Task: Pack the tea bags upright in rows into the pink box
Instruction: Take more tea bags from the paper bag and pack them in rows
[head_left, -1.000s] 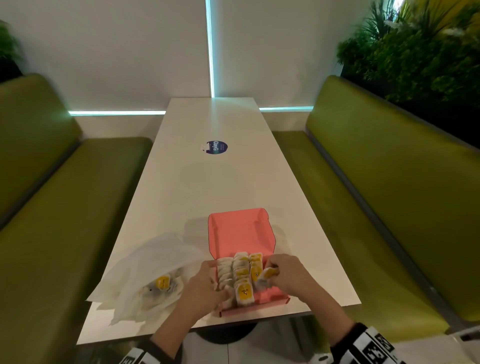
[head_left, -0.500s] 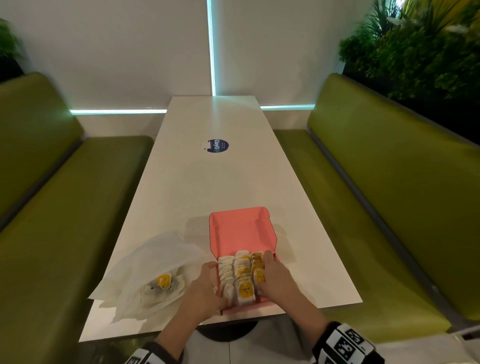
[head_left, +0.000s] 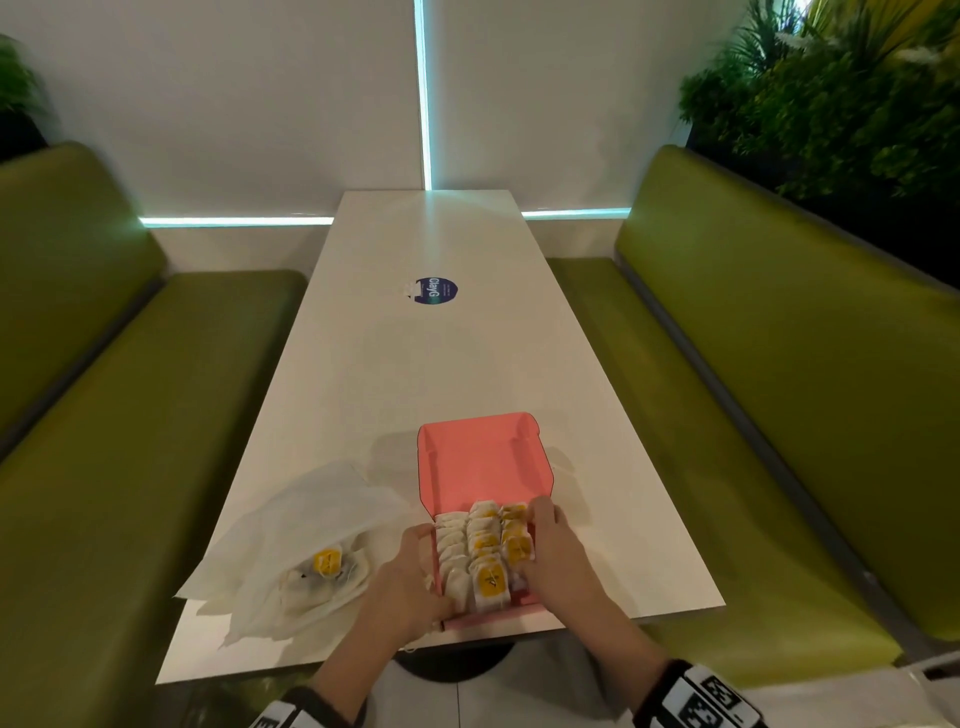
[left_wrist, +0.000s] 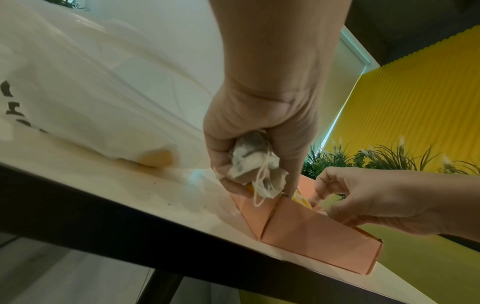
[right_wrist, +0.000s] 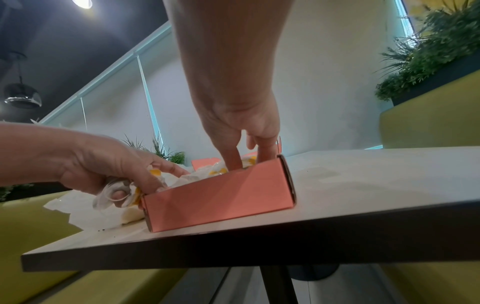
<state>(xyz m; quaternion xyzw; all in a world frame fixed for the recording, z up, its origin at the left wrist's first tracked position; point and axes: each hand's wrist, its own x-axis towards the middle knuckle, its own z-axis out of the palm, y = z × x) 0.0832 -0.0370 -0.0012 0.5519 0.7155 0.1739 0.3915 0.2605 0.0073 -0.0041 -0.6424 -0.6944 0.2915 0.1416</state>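
The open pink box (head_left: 480, 462) sits at the table's near edge, with its lid flap lying back. Tea bags (head_left: 485, 545) with yellow tags stand in three rows in its near half. My left hand (head_left: 415, 566) is at the box's left wall. It grips a small bunch of crumpled tea bags (left_wrist: 255, 164) in its palm, one finger reaching over the wall. My right hand (head_left: 553, 545) lies over the right wall. Its straight fingers (right_wrist: 233, 152) reach down into the right row and press on the bags there.
A crumpled white plastic bag (head_left: 311, 525) lies left of the box with a few more tea bags (head_left: 327, 561) in it. A round blue sticker (head_left: 436, 291) marks the table's middle. Green benches (head_left: 779, 415) run along both sides. The box stands right at the table's near edge (right_wrist: 259, 253).
A second ago my right hand pinched a tea bag over the right row. That bag now stands in the row, and the fingers have straightened along it. My left hand has stayed put.
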